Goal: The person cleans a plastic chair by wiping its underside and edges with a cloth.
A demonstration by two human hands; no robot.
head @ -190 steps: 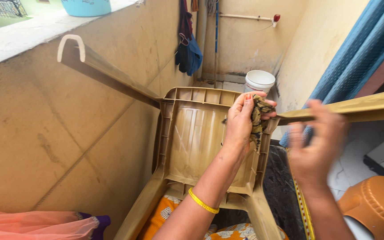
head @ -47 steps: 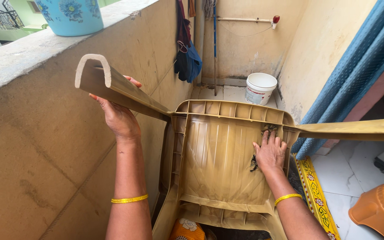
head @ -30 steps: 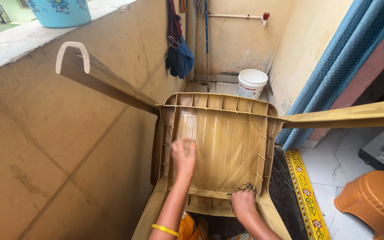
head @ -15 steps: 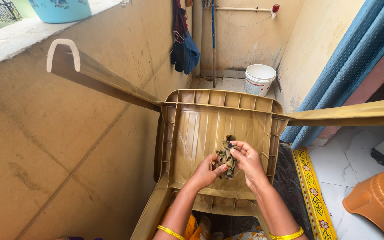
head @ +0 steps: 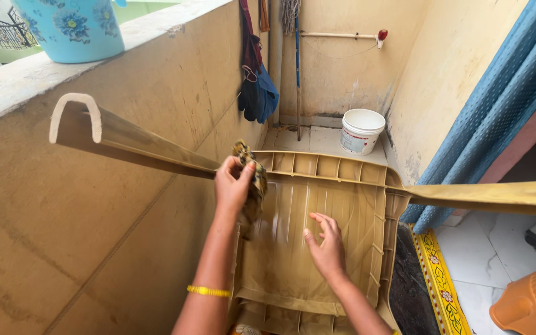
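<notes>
**op_remote:** At the 10 o'clock corner of the upturned chair, where the leg joins the seat, my left hand has its fingers closed round a bunched patterned rag. The rag sits right against the joint, touching the plastic. The right hand lies flat on the ribbed underside near the middle, fingers spread wide, holding nothing.

**balcony_lurker:** So which step is this, you reckon?

**op_remote:** Looks to me like wiping the underside, working the corner by the leg root. The right hand reads as a brace so the chair doesn't rock against the wall.

**balcony_lurker:** What does the next stroke need?

**op_remote:** My guess: keep the rag wadded tight and push it into the little rib pockets along the 12 o'clock edge, since a flat swipe would skate over them. The brace should stay put, because the other leg sticks out at 3 o'clock with nothing under it.

**balcony_lurker:** Anything close by to knock?

**op_remote:** White bucket at 12 o'clock, well apart. Orange stool down at 4 o'clock.
</notes>
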